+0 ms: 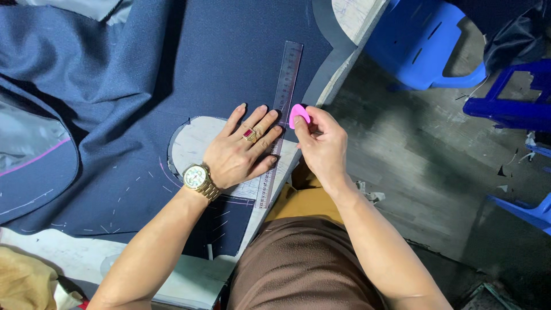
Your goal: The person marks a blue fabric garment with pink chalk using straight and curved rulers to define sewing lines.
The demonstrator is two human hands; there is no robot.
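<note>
left hand [241, 150] pinning ruler [280, 117], right hand [321, 140] chalk [299, 115] at table edge [338, 72]

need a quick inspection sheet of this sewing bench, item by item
surface: table edge shows pale at top right; most is covered by navy cloth.
job's things: clear ruler lies on the cloth; pink chalk at its right edge.
clutter: tan cloth at bottom left; scraps on the floor.
hands: left hand presses flat on the ruler; right hand pinches the chalk.
cables: nothing seen.
surroundings: blue chairs at right, grey floor.
</note>
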